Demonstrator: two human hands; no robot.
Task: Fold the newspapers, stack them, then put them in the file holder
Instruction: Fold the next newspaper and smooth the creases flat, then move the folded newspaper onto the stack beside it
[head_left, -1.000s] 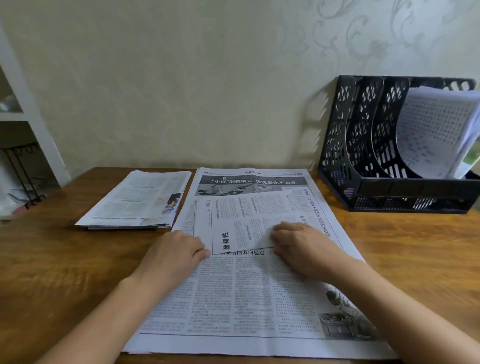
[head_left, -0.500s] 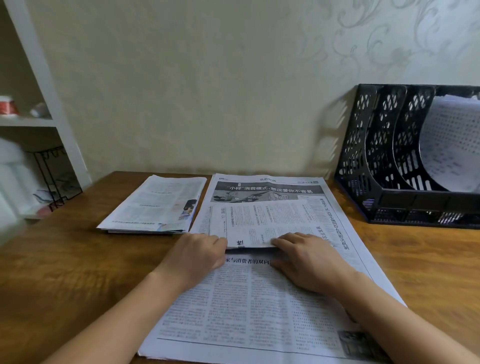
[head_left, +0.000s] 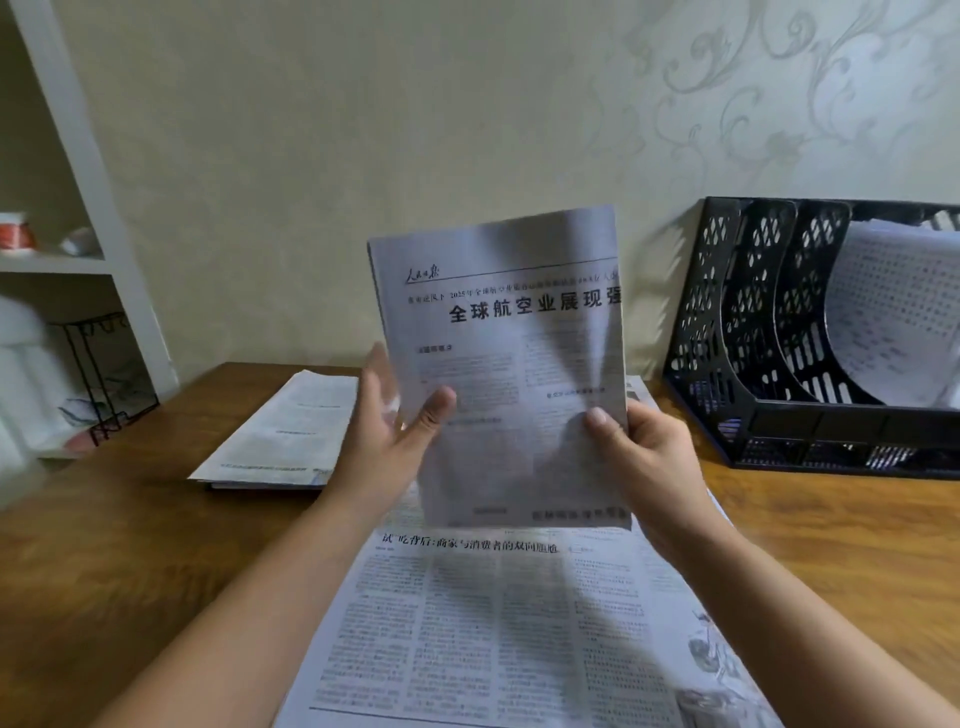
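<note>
A folded newspaper (head_left: 511, 374) is held upright above the bench (head_left: 114, 545), pinched at its lower edges by left hand (head_left: 387, 441) and right hand (head_left: 641, 457); light, limp, tear-prone, it is judged best gripped along the fold

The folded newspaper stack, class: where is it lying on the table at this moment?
In the head view the folded newspaper stack lies flat on the wooden table, left of the left hand and the raised newspaper.
</note>
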